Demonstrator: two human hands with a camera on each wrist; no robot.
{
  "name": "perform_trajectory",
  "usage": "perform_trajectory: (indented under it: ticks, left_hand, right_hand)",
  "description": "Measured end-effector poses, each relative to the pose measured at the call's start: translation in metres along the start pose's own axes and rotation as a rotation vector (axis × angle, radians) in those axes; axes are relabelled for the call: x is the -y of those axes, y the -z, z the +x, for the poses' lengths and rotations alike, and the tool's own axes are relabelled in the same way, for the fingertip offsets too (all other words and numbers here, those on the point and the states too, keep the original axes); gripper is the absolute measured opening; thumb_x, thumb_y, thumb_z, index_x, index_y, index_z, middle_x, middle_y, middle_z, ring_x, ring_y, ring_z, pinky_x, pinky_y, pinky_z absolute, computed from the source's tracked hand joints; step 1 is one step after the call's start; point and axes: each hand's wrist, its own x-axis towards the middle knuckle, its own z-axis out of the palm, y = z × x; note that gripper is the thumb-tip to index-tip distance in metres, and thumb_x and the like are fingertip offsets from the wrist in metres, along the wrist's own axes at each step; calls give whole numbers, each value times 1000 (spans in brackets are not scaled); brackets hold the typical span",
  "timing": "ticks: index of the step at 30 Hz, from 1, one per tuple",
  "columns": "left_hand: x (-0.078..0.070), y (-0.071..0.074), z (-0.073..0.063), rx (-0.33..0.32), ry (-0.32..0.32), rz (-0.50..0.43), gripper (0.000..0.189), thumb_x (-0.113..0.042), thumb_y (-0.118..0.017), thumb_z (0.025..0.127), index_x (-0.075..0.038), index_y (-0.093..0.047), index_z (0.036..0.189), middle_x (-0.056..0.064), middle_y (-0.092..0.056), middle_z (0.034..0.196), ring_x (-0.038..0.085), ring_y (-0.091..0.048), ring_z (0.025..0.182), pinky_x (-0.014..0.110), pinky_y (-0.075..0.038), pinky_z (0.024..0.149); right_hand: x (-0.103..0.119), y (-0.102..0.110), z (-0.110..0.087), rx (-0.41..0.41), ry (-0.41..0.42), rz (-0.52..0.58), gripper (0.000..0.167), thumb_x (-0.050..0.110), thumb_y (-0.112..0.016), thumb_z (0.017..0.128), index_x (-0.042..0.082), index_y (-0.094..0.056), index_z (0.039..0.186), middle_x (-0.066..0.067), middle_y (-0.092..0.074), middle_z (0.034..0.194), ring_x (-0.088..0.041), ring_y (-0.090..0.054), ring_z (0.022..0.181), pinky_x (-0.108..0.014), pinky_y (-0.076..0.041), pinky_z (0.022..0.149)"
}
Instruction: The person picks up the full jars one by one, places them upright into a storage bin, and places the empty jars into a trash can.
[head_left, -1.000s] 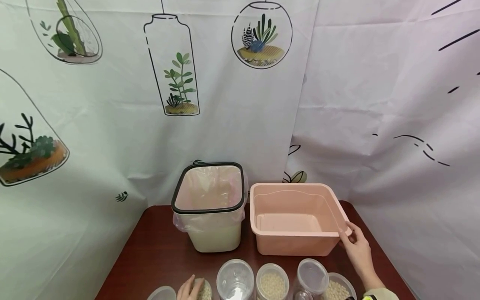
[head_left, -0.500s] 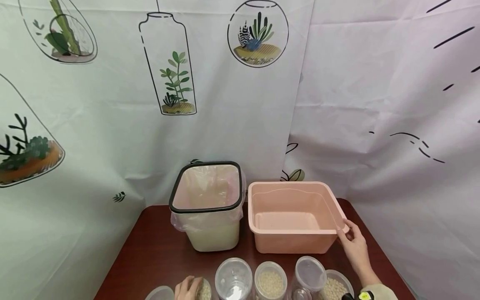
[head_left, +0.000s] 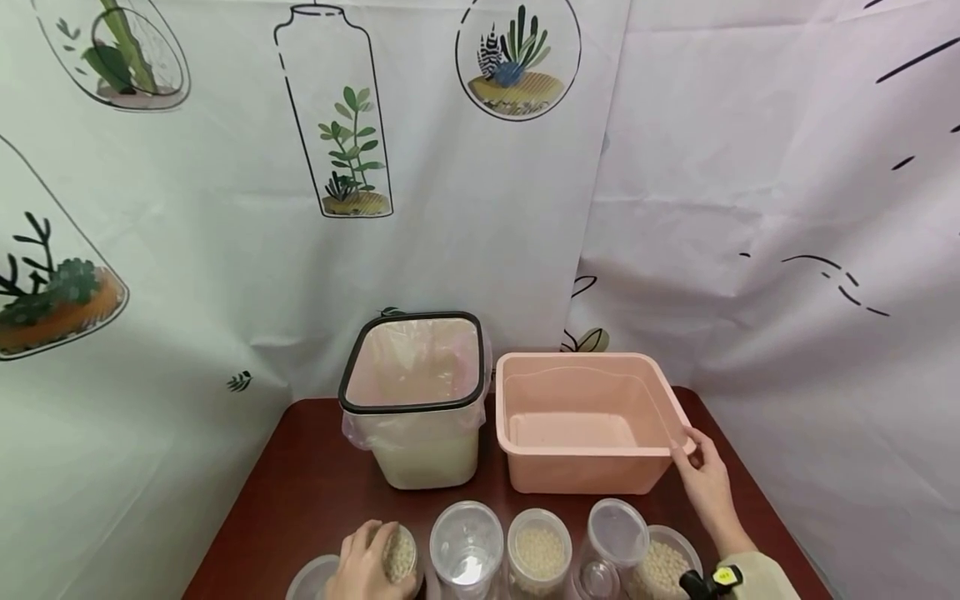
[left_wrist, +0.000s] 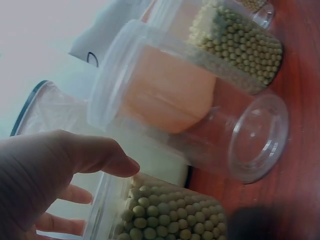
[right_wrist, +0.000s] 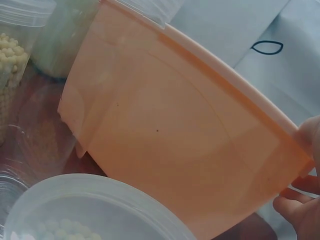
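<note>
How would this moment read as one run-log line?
left hand: grips bean jar | right hand: holds pink tub by near right corner | lined bin: left of pink tub

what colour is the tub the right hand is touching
Peach-pink; the tub shows best in the head view.

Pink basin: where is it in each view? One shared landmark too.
Head: pink basin right of centre, right hand at its near right corner.
Left wrist: upper middle, seen through a clear jar.
Right wrist: fills the centre, right hand at the picture's right edge.
Landmark: the bin, left of the pink basin in all three.
</note>
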Motion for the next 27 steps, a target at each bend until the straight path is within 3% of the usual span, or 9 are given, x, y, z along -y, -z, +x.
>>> perform_trajectory:
  ticks: [5, 11, 16, 20, 23, 27]
  left_hand:
    - [-4, 9, 4, -26, 20, 9, 59, -34, -79, 53, -19, -64, 109, 3, -53, 110, 28, -50, 102, 44, -45, 51]
    - [-8, 19, 10, -59, 9, 3, 60, -33, -79, 53, -17, -65, 109, 5, -53, 110, 27, -51, 99, 42, -45, 54]
    - [-10, 29, 16, -142, -19, -37, 60, -30, -79, 53, -17, -65, 109, 6, -54, 111, 27, -51, 99, 47, -47, 53]
    - [-12, 38, 20, -210, -44, -62, 61, -30, -82, 53, -17, -64, 110, 6, -54, 112, 27, -50, 100, 52, -46, 50]
    - [-15, 43, 23, -239, -64, -63, 62, -30, -82, 53, -17, -64, 111, 5, -54, 113, 26, -50, 100, 52, -45, 48]
    - [-18, 48, 26, -264, -91, -58, 63, -30, -82, 53, -16, -64, 112, 5, -53, 112, 25, -48, 100, 51, -45, 48]
  right_hand:
    - [0, 0, 2, 5, 8, 30, 53, 29, -52, 94, 2, -38, 137, -25, -40, 135, -30, -46, 109, -1, -31, 64]
    - [-4, -1, 2, -22, 33, 25, 51, 30, -54, 94, 3, -41, 135, -21, -46, 126, -22, -48, 98, -5, -35, 64]
    - [-13, -4, 3, -48, 117, 93, 51, 31, -57, 92, 2, -45, 131, -20, -49, 114, -22, -50, 90, -8, -36, 61]
    - [-14, -5, 4, -55, 112, 73, 50, 31, -57, 92, 2, -45, 131, -17, -50, 107, -12, -48, 84, -10, -37, 61]
    - [-7, -3, 2, -34, 60, 18, 52, 32, -53, 94, 2, -41, 135, -19, -49, 115, -10, -46, 89, -8, -36, 63]
    - [-2, -1, 1, 3, 26, 4, 53, 31, -51, 95, 4, -37, 139, -22, -44, 130, -20, -46, 99, -6, -34, 64]
